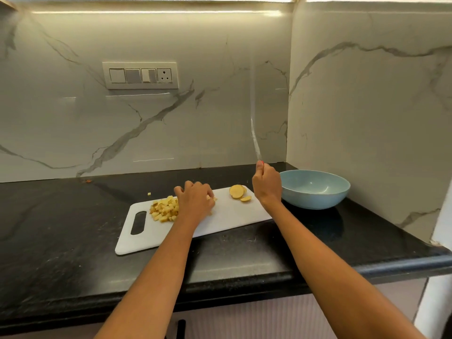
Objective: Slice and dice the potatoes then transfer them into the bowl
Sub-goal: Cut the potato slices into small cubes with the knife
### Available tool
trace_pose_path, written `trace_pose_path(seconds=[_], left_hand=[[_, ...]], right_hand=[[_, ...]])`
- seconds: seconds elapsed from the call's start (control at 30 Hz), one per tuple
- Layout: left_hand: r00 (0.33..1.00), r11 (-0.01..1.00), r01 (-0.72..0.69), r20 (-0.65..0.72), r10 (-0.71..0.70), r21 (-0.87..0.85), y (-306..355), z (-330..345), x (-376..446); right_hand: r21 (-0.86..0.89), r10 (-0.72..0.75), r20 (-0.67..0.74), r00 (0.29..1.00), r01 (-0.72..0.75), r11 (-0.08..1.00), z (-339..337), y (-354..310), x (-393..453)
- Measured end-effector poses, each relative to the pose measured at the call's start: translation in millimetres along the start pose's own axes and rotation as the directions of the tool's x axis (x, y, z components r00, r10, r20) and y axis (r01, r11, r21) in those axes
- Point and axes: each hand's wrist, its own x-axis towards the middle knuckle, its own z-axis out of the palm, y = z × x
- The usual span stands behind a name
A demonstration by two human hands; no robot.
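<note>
- The left hand rests knuckles-up on the white plastic cutting board with its fingers curled downward. The pile of diced pale-yellow potato cubes touches its left side.
- A few loose potato bits show at the left fingertips. Whether the fingers pinch them or only cover them cannot be told.
- The right hand is raised over the board's far right corner, closed in a fist round the handle of a steel knife whose blade points upward.
- Two round potato slices lie on the board's far right corner, between the hands and touching neither.
- The light-blue round bowl stands on the black stone countertop, just right of the board and close beside the right wrist.
- The board lies askew, with its slotted grip end toward the near left. Bare board separates the left hand from the slices, and a band of counter lies between the board and the rounded front edge.
- Veined marble walls meet in a corner behind the bowl and close off the counter on that side.
- The blade is blurred and thin, and the handle is hidden except for a red tip above the fist.
- One stray potato cube lies off the board on the counter.
</note>
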Motion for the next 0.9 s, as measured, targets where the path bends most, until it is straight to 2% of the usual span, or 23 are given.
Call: trace_pose_path(seconds=[0.13,0.3,0.43,0.5,0.57,0.67,0.9], left_hand=[[0.996,0.997,0.035,-0.076,-0.041,-0.071,7,-1,3],[0.992,0.994,-0.110,-0.068,0.110,0.000,33,2,8],[0.966,0.969,-0.241,0.081,0.244,-0.047,57,8,16],[0.946,0.963,-0.251,0.188,0.266,-0.098,63,10,18],[0.933,0.962,-0.258,0.236,0.273,-0.092,65,12,18],[0.934,0.961,-0.268,0.224,0.278,-0.075,61,14,20],[0.961,0.957,-0.238,0.102,0.257,-0.165,42,12,8]], right_hand=[[0.055,0.007,0.011,1.000,-0.007,0.998,1,-2,0],[0.088,-0.014,0.002,1.000,0.013,0.996,2,-1,1],[0.094,-0.041,-0.006,0.999,0.042,0.995,1,-2,3],[0.102,-0.040,-0.008,0.999,0.040,0.994,0,-3,3],[0.104,-0.038,-0.009,0.999,0.039,0.994,0,-3,3],[0.109,-0.037,-0.009,0.999,0.038,0.993,-1,-3,3],[0.096,-0.027,0.016,1.000,0.026,0.995,-2,-3,1]])
